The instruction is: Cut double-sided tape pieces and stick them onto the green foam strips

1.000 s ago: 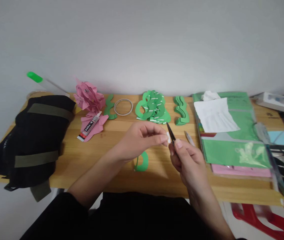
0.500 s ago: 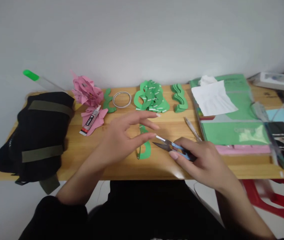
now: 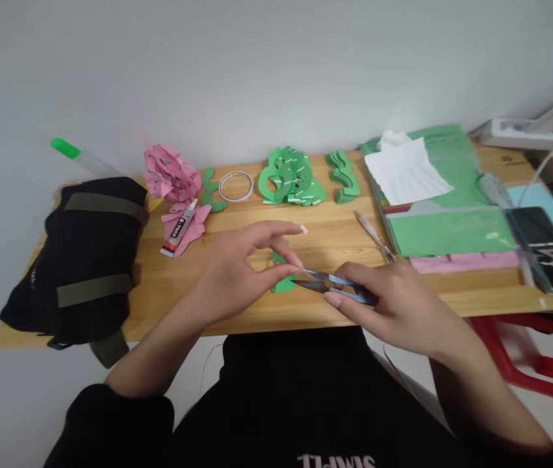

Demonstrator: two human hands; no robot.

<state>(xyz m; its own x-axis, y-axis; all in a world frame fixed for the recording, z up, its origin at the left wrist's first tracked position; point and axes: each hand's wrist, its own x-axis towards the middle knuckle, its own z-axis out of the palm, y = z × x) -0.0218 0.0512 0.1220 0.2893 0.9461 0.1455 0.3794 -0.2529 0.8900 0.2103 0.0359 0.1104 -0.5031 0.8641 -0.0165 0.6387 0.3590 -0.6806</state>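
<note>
My right hand (image 3: 383, 299) is wrapped round a pair of blue-handled thread snips (image 3: 347, 288), whose blades are apart and point left. At the tip of the upper blade, the thumb and middle finger of my left hand (image 3: 251, 263) are pinched together; what they hold, if anything, is too small to name. A small white piece (image 3: 304, 229) sits on the raised index fingertip of that hand. Partly hidden behind my left fingers, a green paper shape (image 3: 284, 285) lies on the wooden table.
Along the back are pink paper (image 3: 171, 174), a tape roll (image 3: 236, 186), green cutouts with white strips (image 3: 292, 177) and stacked green cutouts (image 3: 342, 177). A glue tube (image 3: 179, 229), black bag (image 3: 93, 260), pen (image 3: 374, 235), green packet (image 3: 451, 231) and phone (image 3: 544, 247) lie around.
My left thumb and middle finger have closed into a pinch at the upper blade tip. The view has shifted slightly, and the snips are still in my right hand.
</note>
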